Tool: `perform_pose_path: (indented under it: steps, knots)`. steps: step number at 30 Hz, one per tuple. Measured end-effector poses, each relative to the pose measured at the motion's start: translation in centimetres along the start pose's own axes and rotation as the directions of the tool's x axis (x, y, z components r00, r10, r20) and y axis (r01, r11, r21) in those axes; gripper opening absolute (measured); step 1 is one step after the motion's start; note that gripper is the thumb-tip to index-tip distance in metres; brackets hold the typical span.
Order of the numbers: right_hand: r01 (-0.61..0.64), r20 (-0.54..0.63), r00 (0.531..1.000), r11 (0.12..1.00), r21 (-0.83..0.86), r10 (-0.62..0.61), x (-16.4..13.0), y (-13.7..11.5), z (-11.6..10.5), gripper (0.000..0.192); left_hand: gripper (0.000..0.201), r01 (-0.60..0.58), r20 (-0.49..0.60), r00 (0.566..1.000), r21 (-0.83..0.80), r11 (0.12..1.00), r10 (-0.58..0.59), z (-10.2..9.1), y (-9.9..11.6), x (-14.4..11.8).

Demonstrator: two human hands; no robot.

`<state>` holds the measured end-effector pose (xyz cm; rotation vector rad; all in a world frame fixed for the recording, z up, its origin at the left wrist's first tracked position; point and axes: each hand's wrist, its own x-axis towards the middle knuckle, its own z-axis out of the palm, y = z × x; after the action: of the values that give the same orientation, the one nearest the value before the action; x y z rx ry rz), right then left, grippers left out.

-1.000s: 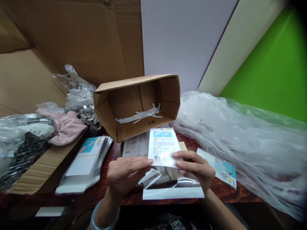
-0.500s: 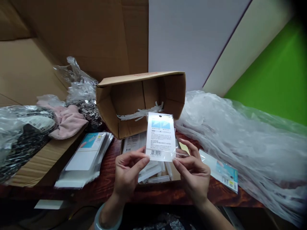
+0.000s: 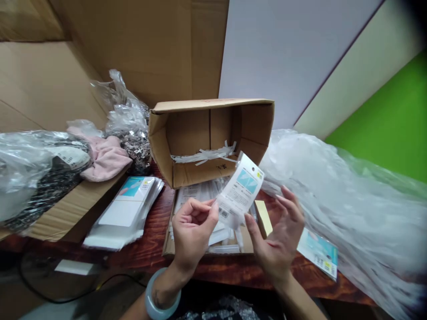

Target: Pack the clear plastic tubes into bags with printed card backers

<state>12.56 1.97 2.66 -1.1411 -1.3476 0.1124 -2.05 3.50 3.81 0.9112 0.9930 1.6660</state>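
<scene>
Dark reddish wooden table [image 3: 147, 249] carries, at rear centre, an open brown cardboard box [image 3: 210, 138] lying on its side, mouth toward the viewer; crumpled clear plastic sheeting [image 3: 333, 191] spreads to the right; a stack of flat clear sleeves with white and blue cards [image 3: 125, 213] lies to the left; the small clear packet with a white and blue printed card [image 3: 238, 191] is held above a low tray of similar packets [image 3: 200, 195]; its long axis tilts up and to the right, hang-hole end highest; the left hand [image 3: 191, 233] has its grip pinching the packet's lower left corner; the right hand [image 3: 280, 235] stands just beside the lower right edge, fingers spread, thumb near the packet, contact uncertain.
</scene>
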Motion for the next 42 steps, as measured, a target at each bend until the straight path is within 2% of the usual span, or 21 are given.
perform_pose_path:
  steps: [1,2,3,5,7,11,14,15,18,21,24,28,34,39,42]
  knots:
    - [0.162,0.095,0.984,0.978,-0.129,-0.15,0.8,-0.4,-0.3,0.059,0.02,-0.031,0.052,0.998,0.059,0.998,0.028,0.0,0.3,-0.2]
    - [0.298,0.225,0.942,0.93,-0.215,-0.25,1.7,-0.7,-0.6,0.056,0.017,-0.056,0.108,0.993,0.098,0.994,0.045,-0.1,0.6,-0.3]
    - [0.39,0.342,0.893,0.883,-0.261,-0.293,2.5,-1.1,-0.8,0.052,0.016,-0.068,0.157,0.986,0.112,0.991,0.05,-0.1,1.0,-0.5]
    - [0.452,0.494,0.823,0.849,-0.272,-0.28,4.0,-1.7,-0.9,0.037,0.015,-0.076,0.23,0.972,0.105,0.992,0.05,-0.3,1.5,-0.8]
    - [0.404,0.547,0.808,0.883,-0.241,-0.221,4.8,-2.2,-0.7,0.019,0.016,-0.067,0.25,0.967,0.086,0.994,0.044,-0.4,2.0,-1.0]
    - [0.255,0.51,0.851,0.948,-0.19,-0.126,4.7,-3.0,-0.3,0.01,0.017,0.0,0.223,0.975,0.068,0.998,-0.015,-0.5,2.5,-0.8]
    - [0.197,0.447,0.89,0.959,-0.202,-0.089,4.0,-3.4,0.1,0.008,0.029,0.026,0.202,0.979,0.074,0.997,-0.04,-0.2,2.3,-0.5]
    - [0.182,0.426,0.901,0.961,-0.21,-0.078,3.8,-3.5,0.2,0.007,0.03,0.015,0.202,0.979,0.089,0.996,-0.033,-0.1,2.2,-0.4]
    - [0.157,0.382,0.922,0.962,-0.223,-0.062,3.4,-3.5,0.5,0.008,0.015,-0.095,0.218,0.975,0.191,0.977,0.052,0.2,1.7,-0.4]
    - [0.169,0.384,0.921,0.96,-0.224,-0.072,3.3,-3.4,0.6,0.008,0.013,-0.232,0.197,0.964,0.293,0.928,0.178,0.3,1.2,-0.7]
    - [0.189,0.4,0.912,0.96,-0.208,-0.093,3.2,-3.5,0.6,0.005,0.011,-0.308,0.17,0.95,0.356,0.882,0.264,0.3,0.9,-0.9]
    - [0.186,0.342,0.934,0.961,-0.206,-0.107,3.1,-3.7,0.7,0.003,0.011,-0.379,0.156,0.926,0.383,0.842,0.345,0.4,0.7,-1.2]
    - [0.139,0.272,0.958,0.979,-0.152,-0.093,3.0,-4.3,1.0,0.007,0.015,-0.389,0.155,0.921,0.342,0.855,0.357,0.7,1.0,-1.4]
    - [0.128,0.275,0.958,0.979,-0.159,-0.081,3.2,-4.6,1.0,0.009,0.016,-0.396,0.177,0.917,0.306,0.866,0.357,0.6,1.1,-1.6]
    - [0.144,0.265,0.959,0.976,-0.166,-0.097,3.0,-4.2,1.1,0.008,0.015,-0.377,0.151,0.926,0.3,0.876,0.346,0.5,1.0,-1.5]
